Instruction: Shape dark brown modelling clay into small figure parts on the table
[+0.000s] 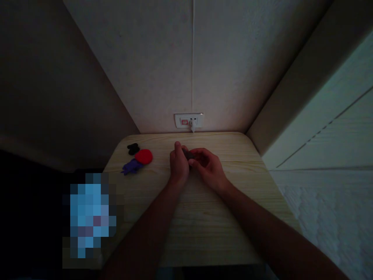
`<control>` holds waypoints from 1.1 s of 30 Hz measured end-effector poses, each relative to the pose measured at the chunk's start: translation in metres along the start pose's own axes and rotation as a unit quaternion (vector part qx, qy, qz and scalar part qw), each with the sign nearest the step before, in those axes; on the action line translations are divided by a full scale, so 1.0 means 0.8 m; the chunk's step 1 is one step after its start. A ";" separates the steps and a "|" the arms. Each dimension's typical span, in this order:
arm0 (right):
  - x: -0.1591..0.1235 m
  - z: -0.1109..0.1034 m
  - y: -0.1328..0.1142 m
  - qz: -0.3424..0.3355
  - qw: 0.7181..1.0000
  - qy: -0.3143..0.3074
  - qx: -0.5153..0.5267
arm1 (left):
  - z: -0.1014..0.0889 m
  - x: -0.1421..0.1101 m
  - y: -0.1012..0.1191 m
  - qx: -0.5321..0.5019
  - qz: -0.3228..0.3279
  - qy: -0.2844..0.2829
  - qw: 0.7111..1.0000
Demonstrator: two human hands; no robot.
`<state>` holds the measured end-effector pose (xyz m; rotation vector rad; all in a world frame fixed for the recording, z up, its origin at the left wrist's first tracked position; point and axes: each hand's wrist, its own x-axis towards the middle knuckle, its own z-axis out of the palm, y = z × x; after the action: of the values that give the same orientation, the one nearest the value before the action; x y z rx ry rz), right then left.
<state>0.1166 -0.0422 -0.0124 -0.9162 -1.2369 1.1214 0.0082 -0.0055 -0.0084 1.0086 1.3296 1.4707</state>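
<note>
Your dark lump sits right between your hands, over the wall-side half of the surface; can't tell whether it clears the wood or rests on it. Left grip: fingers curled closed round the lump's left end, thumb sticking up toward the wall. Right grip: thumb and fingertips pinched in on the right end, the rest of the hand loosely curled with a hollow at the palm. Neither hand is nearer; both have contact. Key relation: the visible part of the lump runs slantwise from left grip to right grip, left end a bit closer to the wall, right end a bit closer to you. So its long axis, as far as it shows, bridges the two grips and doesn't point at you. Full length and shape are hidden by your fingers; too dark to call. Everything else is off to your left, well apart from the lump: red disc closest, purple piece against it on your side, black piece just beside it wallward. Left grip is the nearer one to all three.
</note>
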 end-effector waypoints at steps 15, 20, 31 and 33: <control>0.013 -0.023 0.002 0.027 0.997 0.032 -0.057 | 0.000 -0.005 -0.001 0.015 0.071 -0.118 0.990; 0.008 -0.015 -0.004 -0.011 0.987 0.058 -0.148 | 0.004 -0.017 0.003 0.048 0.106 -0.109 0.987; 0.009 -0.023 -0.013 0.009 0.995 0.096 -0.012 | 0.002 -0.011 0.020 -0.204 -0.096 -0.121 0.967; 0.007 -0.021 -0.009 0.002 0.995 0.093 -0.027 | 0.003 -0.013 0.019 -0.214 -0.107 -0.132 0.962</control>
<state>0.1341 -0.0379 -0.0062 -1.0401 -1.1176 0.9870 0.0122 -0.0154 0.0069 0.7220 0.8513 1.3282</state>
